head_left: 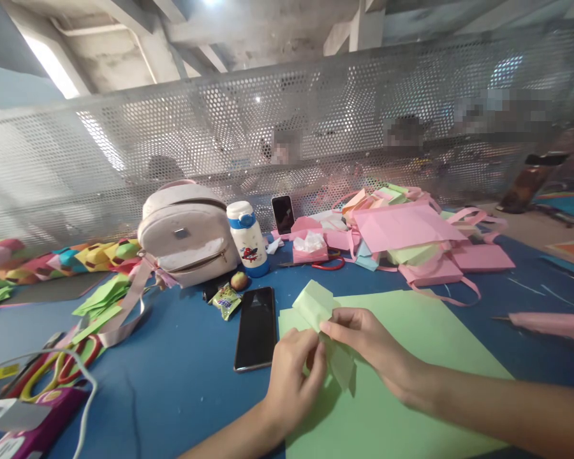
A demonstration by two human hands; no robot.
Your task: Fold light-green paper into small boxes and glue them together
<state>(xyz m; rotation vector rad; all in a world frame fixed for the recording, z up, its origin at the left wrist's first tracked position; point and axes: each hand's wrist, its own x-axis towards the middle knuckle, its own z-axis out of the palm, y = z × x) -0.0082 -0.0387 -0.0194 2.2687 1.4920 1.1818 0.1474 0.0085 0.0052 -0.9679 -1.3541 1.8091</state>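
A folded piece of pale green paper (314, 299) is held above large green sheets (411, 344) lying on the blue table. My right hand (363, 338) pinches its right side between thumb and fingertips. Curled at the lower left of the piece, my left hand (296, 366) grips its edge with bent fingers. A flap of the green paper hangs below, between the two hands. Just left of the sheets lies a black phone (255, 328).
Behind the phone stand a white-and-blue bottle (249, 239) and a pale backpack (186, 233). Pink and green papers (406, 229) pile up at the back right. A pink glue gun (550, 323) lies right. Scissors (79, 357) lie left. A perforated metal screen (239, 127) spans the back.
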